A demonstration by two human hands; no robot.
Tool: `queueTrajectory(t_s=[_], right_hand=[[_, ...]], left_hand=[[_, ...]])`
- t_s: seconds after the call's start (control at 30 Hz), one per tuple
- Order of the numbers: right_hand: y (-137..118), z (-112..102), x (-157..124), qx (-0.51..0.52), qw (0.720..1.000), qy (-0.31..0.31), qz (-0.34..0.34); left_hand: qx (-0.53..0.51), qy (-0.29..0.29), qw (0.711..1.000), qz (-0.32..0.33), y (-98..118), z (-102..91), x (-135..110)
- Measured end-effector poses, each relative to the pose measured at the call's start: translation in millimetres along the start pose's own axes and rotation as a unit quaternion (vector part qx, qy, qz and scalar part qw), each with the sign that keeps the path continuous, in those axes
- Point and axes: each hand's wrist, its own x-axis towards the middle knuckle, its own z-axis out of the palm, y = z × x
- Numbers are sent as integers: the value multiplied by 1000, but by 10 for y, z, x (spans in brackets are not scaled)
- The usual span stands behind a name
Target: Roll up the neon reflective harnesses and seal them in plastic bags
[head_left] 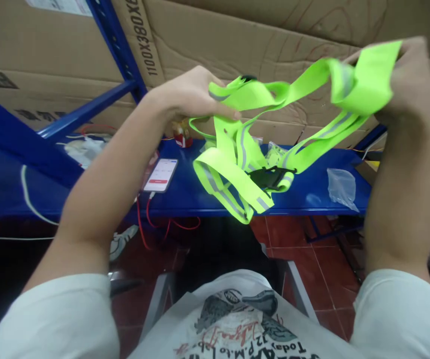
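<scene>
I hold a neon-yellow reflective strap vest up in the air over a blue shelf. My left hand pinches one end of the straps near a black buckle. My right hand is closed on the other end, higher and to the right. Loops of strap with grey reflective bands hang down between the hands, and a second black buckle dangles at the bottom, just above the shelf.
A phone with a lit screen lies on the shelf, with a red cable trailing below it. A clear plastic bag lies to the right. Cardboard boxes stand behind the blue rack frame. Red floor tiles show below.
</scene>
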Motion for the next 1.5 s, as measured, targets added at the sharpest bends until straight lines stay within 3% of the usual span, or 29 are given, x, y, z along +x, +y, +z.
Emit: queueTrajectory(t_s=[0.1, 0.23, 0.33, 0.43, 0.53, 0.63, 0.67, 0.73, 0.8, 0.83, 0.9, 0.97, 1.03, 1.1, 1.2, 1.3, 1.37, 1.43, 1.5], right_hand=[[177, 108, -156, -65, 998, -22, 5], [616, 171, -388, -37, 973, -188, 129], [993, 265, -611, 28, 960, -204, 191], [1295, 422, -764, 40, 940, -221, 255], [1394, 613, -836, -139, 941, -190, 245], [1296, 827, -948, -335, 936, -79, 76], [1248, 905, -1014, -340, 936, -91, 10], [1179, 1073, -1184, -300, 927, -214, -71], [1177, 1243, -1377, -285, 892, -343, -75], [1206, 1320, -1468, -292, 878, -374, -69], [1306, 1438, -1616, -303, 875, -372, -67], [1425, 1487, -1705, -298, 887, -342, -83], [1509, 1459, -1738, -272, 905, -312, -101], [1520, 1359, -1719, -211, 932, -282, -84], [1377, 1107, -1600, -28, 969, -244, 32], [1091, 835, -1403, 183, 937, -273, 120], [855, 723, -1265, 243, 924, -267, 125], [595, 700, -1148, 242, 936, -231, 104], [321, 759, -1062, 210, 948, -214, 101]], left_hand=[[140, 69, 987, -48, -227, -72, -74], [127, 80, 988, -47, -536, -17, -190], [191, 122, 972, -57, -852, 105, -262], [282, 121, 944, -118, -1091, 317, -338], [321, 147, 932, -87, -1048, 707, -478], [247, 96, 964, -1, -804, 1300, -686], [212, 51, 976, 16, -727, 1523, -758], [165, -52, 985, 15, -623, 1947, -884], [206, -83, 975, 3, -602, 2268, -975], [241, -96, 966, -6, -619, 2371, -1008], [300, -113, 947, -20, -688, 2448, -1066], [323, -126, 937, -38, -784, 2373, -1129], [318, -139, 936, -62, -876, 2177, -1202], [288, -162, 941, -78, -939, 1871, -1271], [180, -184, 965, -43, -956, 1217, -1315], [96, -158, 982, -32, -874, 489, -1270], [99, -113, 989, 1, -754, 173, -1219], [114, -54, 990, 61, -574, 137, -1177], [72, -7, 991, 112, -357, 390, -1151]])
